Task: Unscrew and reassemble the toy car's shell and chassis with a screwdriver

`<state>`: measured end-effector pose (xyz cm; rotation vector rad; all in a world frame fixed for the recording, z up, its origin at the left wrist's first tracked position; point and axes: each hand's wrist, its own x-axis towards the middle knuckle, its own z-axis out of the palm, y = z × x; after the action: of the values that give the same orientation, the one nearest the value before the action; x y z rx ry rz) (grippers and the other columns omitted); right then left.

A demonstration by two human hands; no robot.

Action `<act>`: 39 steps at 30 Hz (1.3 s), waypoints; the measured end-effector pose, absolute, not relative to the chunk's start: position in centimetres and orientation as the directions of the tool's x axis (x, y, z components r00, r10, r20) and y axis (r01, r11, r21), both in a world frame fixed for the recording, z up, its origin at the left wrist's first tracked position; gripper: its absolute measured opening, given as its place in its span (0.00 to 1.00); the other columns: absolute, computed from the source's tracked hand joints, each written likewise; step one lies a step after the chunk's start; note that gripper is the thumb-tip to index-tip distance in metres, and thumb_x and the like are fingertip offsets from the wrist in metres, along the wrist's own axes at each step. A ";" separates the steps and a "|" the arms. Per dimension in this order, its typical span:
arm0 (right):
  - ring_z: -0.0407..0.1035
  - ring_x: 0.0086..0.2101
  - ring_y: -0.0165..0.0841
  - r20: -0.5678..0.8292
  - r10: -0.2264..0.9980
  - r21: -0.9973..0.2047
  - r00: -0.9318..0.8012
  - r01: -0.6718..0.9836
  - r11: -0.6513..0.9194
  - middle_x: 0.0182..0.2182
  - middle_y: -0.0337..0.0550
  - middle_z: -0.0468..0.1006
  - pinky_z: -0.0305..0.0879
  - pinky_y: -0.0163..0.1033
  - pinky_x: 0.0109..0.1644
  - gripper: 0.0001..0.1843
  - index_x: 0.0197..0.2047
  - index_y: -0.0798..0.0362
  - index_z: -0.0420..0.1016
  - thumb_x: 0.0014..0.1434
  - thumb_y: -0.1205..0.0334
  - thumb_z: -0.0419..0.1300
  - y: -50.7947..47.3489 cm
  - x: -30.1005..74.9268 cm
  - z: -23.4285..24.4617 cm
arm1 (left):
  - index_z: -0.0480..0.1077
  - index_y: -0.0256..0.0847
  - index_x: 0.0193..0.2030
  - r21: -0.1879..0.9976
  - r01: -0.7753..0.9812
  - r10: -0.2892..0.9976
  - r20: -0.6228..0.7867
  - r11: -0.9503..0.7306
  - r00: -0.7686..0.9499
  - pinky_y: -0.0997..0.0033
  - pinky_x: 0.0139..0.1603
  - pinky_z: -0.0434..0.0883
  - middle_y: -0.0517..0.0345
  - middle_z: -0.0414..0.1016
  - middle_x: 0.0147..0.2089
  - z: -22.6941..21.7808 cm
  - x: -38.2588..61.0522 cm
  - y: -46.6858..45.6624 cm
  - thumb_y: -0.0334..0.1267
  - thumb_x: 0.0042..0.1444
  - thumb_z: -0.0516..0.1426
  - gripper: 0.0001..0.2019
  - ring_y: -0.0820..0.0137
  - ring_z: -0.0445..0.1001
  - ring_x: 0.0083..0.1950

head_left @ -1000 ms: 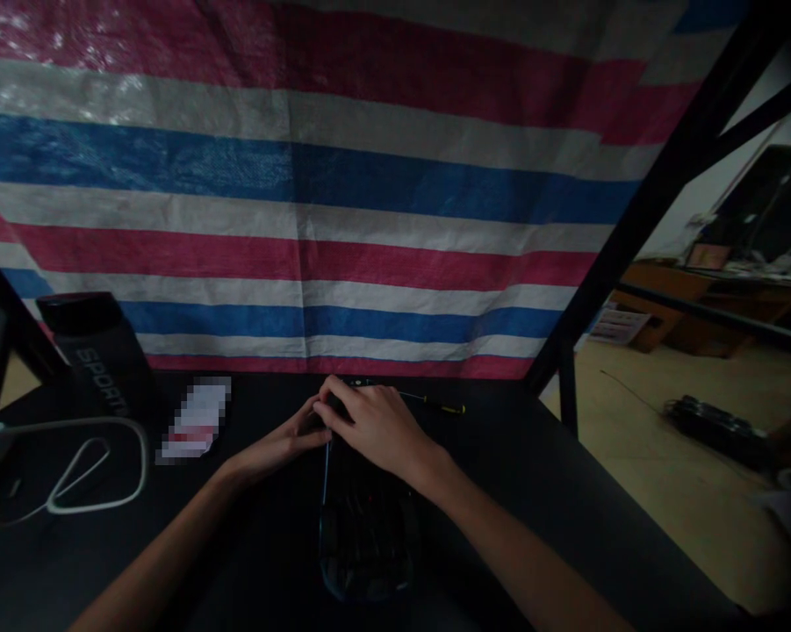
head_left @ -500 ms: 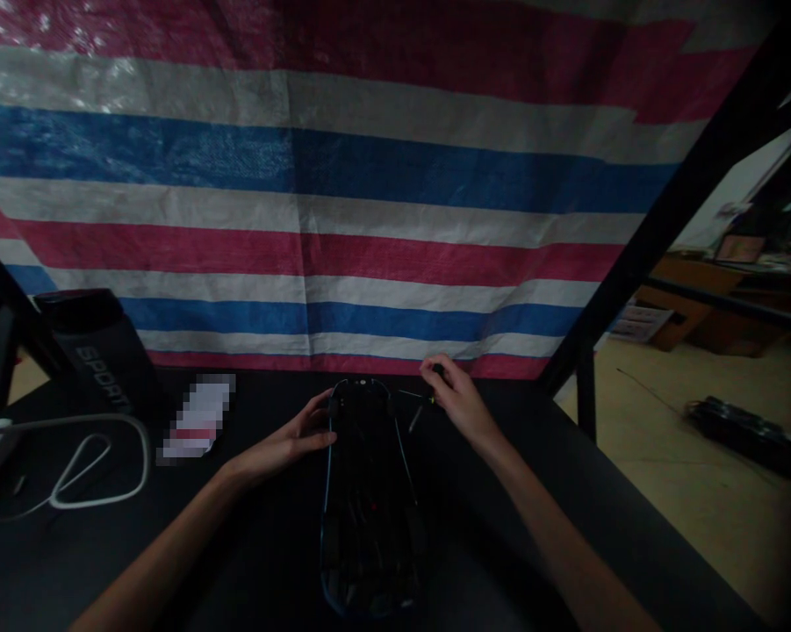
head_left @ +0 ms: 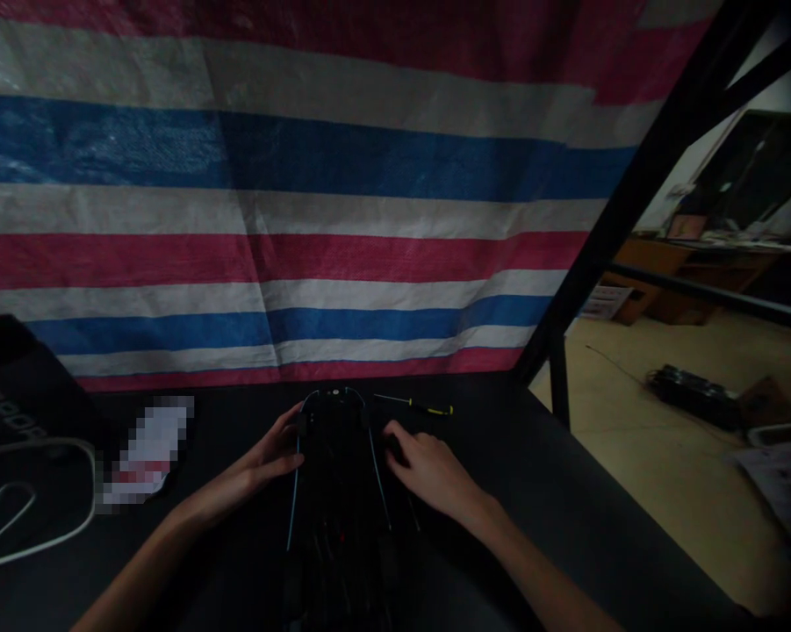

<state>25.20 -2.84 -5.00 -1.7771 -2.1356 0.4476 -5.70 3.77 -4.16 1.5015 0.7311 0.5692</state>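
Note:
A toy car (head_left: 333,491) lies upside down on the dark table, its black underside and wheels up and thin blue edges along its sides. My left hand (head_left: 273,456) grips its left edge near the far end, thumb on the near side of the rim. Beside the car's right edge, my right hand (head_left: 425,465) is closed with fingers curled. From under it sticks a thin metal shaft (head_left: 413,513), seemingly of a screwdriver whose handle is hidden in the hand. Behind that hand a black-and-yellow screwdriver (head_left: 431,409) rests on the table, tip pointing left.
On the left are a phone with a blurred screen (head_left: 148,452), a white cable (head_left: 92,491) and a dark case marked SPOR (head_left: 19,395). A striped sheet (head_left: 369,263) hangs behind the table. A black frame post (head_left: 606,228) rises at the right.
My right hand has left the black-and-yellow screwdriver at the back and come nearer, beside the car. The view has shifted right. My left hand stays on the car's edge.

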 end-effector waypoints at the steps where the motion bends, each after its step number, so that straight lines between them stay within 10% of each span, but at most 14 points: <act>1: 0.75 0.34 0.38 0.051 0.985 -0.424 -0.163 0.890 0.170 0.34 0.42 0.79 0.56 0.37 0.36 0.14 0.56 0.47 0.70 0.68 0.59 0.54 -2.8 25.2 -5.0 | 0.42 0.59 0.78 0.994 0.108 0.740 -0.078 0.007 0.669 0.41 0.76 0.51 0.55 0.48 0.80 -4.1 -5.6 3.7 0.46 0.66 0.58 0.39 0.52 0.49 0.79; 9: 0.78 0.35 0.36 0.064 0.991 -0.400 -0.114 0.907 0.130 0.34 0.39 0.81 0.58 0.35 0.35 0.13 0.55 0.45 0.69 0.72 0.55 0.51 -2.7 25.4 -4.4 | 0.47 0.56 0.77 0.983 0.179 0.847 -0.076 -0.024 0.526 0.46 0.73 0.58 0.53 0.51 0.79 -3.9 -6.1 3.9 0.53 0.68 0.54 0.34 0.51 0.52 0.78; 18: 0.79 0.37 0.36 0.087 0.993 -0.420 -0.086 0.900 0.115 0.35 0.39 0.82 0.61 0.35 0.39 0.14 0.54 0.44 0.70 0.75 0.55 0.46 -1.8 25.8 -5.1 | 0.62 0.44 0.66 0.744 0.473 0.833 0.200 -0.472 0.517 0.48 0.64 0.70 0.47 0.73 0.60 -5.6 -6.5 5.9 0.39 0.68 0.53 0.21 0.56 0.74 0.59; 39: 0.79 0.32 0.35 0.112 0.990 -0.367 -0.081 0.923 0.117 0.31 0.37 0.82 0.58 0.35 0.35 0.13 0.53 0.44 0.71 0.74 0.56 0.48 -1.2 25.7 -5.6 | 0.71 0.44 0.55 0.600 0.580 0.807 0.206 -0.551 0.553 0.54 0.58 0.75 0.49 0.73 0.54 -6.0 -6.4 6.2 0.36 0.66 0.53 0.13 0.56 0.76 0.54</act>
<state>25.73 -1.25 -5.61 -1.8686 -2.0716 0.2858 -6.42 6.25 -6.02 2.3222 1.1195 0.6484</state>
